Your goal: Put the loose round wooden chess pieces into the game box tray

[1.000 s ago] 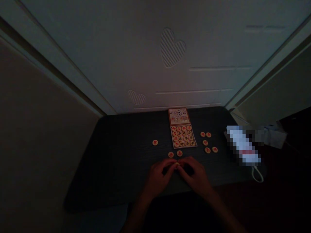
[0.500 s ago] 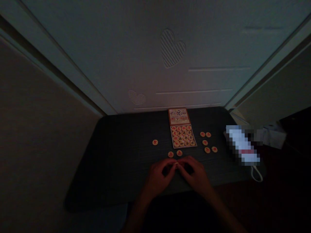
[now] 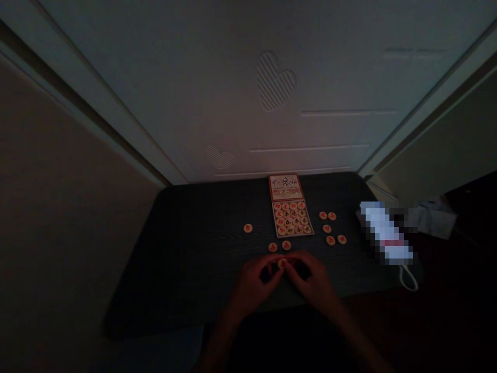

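Note:
Between the fingertips of both hands is a round Chinese chess piece (image 3: 281, 263), its pale face partly showing. My left hand (image 3: 256, 278) pinches it from the left, and my right hand (image 3: 309, 274) pinches it from the right. Just beyond the fingers, two red-marked pieces (image 3: 286, 245) lie side by side. Behind them an open box (image 3: 312, 233) holds rows of pieces with red or black characters. One lone piece (image 3: 248, 228) rests left of the box. Several more red-marked pieces (image 3: 326, 228) lie to its right.
Everything stands on a dark table (image 3: 186, 248) against a pale panel (image 3: 240, 103) with embossed hearts. The box's printed lid (image 3: 286, 187) lies behind its tray. A blurred-out bright object (image 3: 386, 230) with a looped cord (image 3: 407, 280) sits at the table's right edge.
The piece in my fingers has turned, so more of its face shows now. Both hands stay in nearly the same place.

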A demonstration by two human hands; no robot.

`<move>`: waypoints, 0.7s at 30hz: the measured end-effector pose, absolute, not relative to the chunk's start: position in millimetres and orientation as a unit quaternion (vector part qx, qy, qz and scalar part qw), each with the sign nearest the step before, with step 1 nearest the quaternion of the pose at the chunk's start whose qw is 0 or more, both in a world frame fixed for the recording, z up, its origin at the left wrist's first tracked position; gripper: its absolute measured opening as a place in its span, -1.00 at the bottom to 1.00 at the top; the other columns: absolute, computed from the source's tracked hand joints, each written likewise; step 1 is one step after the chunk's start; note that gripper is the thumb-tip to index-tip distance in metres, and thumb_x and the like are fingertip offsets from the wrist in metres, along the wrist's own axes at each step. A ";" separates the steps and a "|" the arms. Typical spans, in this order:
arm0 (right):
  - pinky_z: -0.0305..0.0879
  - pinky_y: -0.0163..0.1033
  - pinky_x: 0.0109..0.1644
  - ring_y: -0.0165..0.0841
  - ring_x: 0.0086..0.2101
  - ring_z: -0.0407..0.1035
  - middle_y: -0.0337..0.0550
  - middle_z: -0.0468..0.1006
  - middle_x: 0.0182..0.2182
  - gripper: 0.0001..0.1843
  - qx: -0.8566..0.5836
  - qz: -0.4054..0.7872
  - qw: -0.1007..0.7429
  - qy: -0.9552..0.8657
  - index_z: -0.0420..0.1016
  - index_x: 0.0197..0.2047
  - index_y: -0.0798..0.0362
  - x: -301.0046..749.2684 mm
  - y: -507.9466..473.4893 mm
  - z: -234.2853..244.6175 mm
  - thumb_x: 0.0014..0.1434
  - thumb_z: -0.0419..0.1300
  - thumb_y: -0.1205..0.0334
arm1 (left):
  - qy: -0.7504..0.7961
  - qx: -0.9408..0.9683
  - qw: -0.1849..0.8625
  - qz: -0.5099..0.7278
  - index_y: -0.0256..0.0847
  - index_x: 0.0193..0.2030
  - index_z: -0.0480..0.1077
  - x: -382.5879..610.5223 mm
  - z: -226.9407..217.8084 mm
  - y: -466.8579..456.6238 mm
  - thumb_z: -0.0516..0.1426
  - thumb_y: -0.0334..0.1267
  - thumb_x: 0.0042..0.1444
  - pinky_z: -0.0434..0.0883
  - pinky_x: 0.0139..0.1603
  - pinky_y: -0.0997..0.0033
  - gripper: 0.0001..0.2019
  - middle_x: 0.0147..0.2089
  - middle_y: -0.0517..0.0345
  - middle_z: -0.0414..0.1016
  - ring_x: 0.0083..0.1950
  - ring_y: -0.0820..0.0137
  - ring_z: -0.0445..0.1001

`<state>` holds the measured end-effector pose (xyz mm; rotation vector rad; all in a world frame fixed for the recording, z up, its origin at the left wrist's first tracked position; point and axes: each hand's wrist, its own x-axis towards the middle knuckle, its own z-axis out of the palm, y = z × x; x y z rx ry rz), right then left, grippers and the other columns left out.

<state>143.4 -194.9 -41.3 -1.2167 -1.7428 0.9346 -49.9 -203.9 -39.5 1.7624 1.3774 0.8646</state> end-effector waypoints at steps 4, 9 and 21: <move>0.47 -0.24 -0.10 -0.30 -0.22 0.56 -0.18 0.67 -0.21 -0.83 -0.485 0.378 0.396 -0.682 0.59 -0.04 -0.07 144.2 -195.8 -42.9 0.32 0.25 0.17 | 0.536 0.685 0.365 0.332 0.01 0.11 0.54 -50.1 -40.0 -203.5 0.23 -0.17 0.26 0.55 -0.13 0.38 -0.72 -0.14 0.19 0.69 -0.26 0.38 0.58; 0.47 -0.23 -0.08 -0.31 -0.21 0.56 -0.17 0.66 -0.20 -0.83 -0.481 0.382 0.403 -0.679 0.58 -0.03 -0.07 144.9 -195.3 -43.3 0.33 0.24 0.18 | 0.542 0.676 0.368 0.339 0.02 0.09 0.54 -49.4 -42.0 -203.1 0.25 -0.19 0.25 0.56 -0.15 0.41 -0.72 -0.12 0.21 0.69 -0.27 0.40 0.59; 0.51 -0.21 -0.11 -0.28 -0.23 0.57 -0.14 0.69 -0.20 -0.80 -0.492 0.379 0.397 -0.676 0.60 -0.04 -0.05 145.2 -195.8 -41.8 0.32 0.25 0.12 | 0.537 0.682 0.359 0.344 -0.01 0.07 0.53 -48.4 -42.5 -202.3 0.25 -0.23 0.23 0.53 -0.18 0.44 -0.73 -0.17 0.22 0.67 -0.29 0.42 0.57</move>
